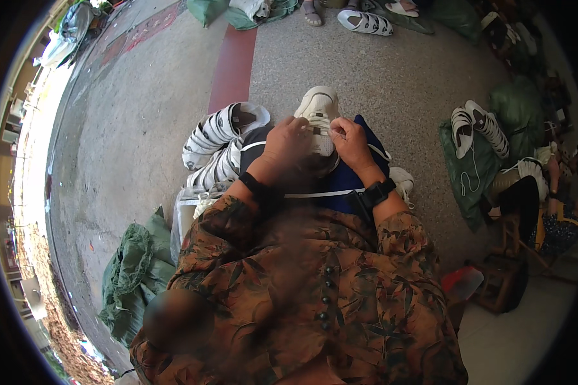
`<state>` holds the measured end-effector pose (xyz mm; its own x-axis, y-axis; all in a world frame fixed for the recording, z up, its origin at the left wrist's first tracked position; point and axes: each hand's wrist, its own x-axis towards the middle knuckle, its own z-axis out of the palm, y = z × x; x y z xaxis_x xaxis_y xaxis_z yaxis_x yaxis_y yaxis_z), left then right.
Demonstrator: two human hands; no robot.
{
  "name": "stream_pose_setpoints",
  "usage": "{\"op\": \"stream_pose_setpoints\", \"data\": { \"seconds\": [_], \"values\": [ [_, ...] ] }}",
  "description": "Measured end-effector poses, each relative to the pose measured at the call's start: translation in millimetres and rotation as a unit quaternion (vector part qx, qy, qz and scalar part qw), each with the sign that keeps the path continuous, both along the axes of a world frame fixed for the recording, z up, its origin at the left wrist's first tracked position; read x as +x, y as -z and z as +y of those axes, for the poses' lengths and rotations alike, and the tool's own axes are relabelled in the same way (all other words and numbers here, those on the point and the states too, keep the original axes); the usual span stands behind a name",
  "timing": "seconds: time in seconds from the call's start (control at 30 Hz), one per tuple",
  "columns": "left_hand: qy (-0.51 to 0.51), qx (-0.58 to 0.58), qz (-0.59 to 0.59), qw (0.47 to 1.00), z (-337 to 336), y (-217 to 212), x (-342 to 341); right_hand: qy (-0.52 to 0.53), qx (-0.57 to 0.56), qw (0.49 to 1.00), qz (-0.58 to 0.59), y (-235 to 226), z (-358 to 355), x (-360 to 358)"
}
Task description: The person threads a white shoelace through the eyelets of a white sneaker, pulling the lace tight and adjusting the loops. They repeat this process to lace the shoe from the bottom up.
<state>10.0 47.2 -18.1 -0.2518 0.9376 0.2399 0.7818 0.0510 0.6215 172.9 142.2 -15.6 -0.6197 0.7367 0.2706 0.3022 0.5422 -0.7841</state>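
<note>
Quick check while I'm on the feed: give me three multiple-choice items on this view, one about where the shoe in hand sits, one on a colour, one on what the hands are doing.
1. Where is the white shoe that is being handled?
A. On the person's lap
B. On the red floor stripe
C. On the stool at the right

2. What colour is the cloth sack on the floor at the person's left?
A. Yellow
B. Green
C. Pink

3. What are the left hand and the right hand doing?
A. Hanging free at the sides
B. Both on the shoe, fingers at its laces
C. Holding a phone

Key: 1 A, the shoe rests on the dark blue cloth over the knees. 2 B, the crumpled sack is plainly green. 3 B, both hands close over the shoe's top, fingers at the lace area.
</note>
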Motion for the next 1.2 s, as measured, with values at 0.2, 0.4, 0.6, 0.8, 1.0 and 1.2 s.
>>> {"op": "stream_pose_setpoints", "data": {
  "seconds": [0.2, 0.4, 0.6, 0.8, 1.0, 1.2],
  "values": [
    [0.029, 0.004, -0.144, 0.989, 3, 14, -13, -0.015, 0.054, 0.991, -0.121, -1, 13, -19],
    [0.039, -0.003, -0.216, 0.976, 0, 7, -15, -0.062, 0.249, 0.938, -0.231, -2, 12, -30],
    [0.014, -0.069, -0.213, 0.975, -7, -6, -16, 0.074, 0.199, 0.965, -0.152, 8, 8, -29],
    [0.009, -0.137, -0.319, 0.938, -5, -5, -22, 0.034, -0.053, 0.997, -0.039, 4, 15, -25],
    [0.014, -0.070, -0.485, 0.871, -1, 0, -18, -0.043, -0.079, 0.989, -0.117, -7, 21, -20],
    [-0.014, -0.202, -0.334, 0.921, 7, 4, -29, -0.091, -0.117, 0.975, -0.164, -10, 28, -23]
  ]
}}
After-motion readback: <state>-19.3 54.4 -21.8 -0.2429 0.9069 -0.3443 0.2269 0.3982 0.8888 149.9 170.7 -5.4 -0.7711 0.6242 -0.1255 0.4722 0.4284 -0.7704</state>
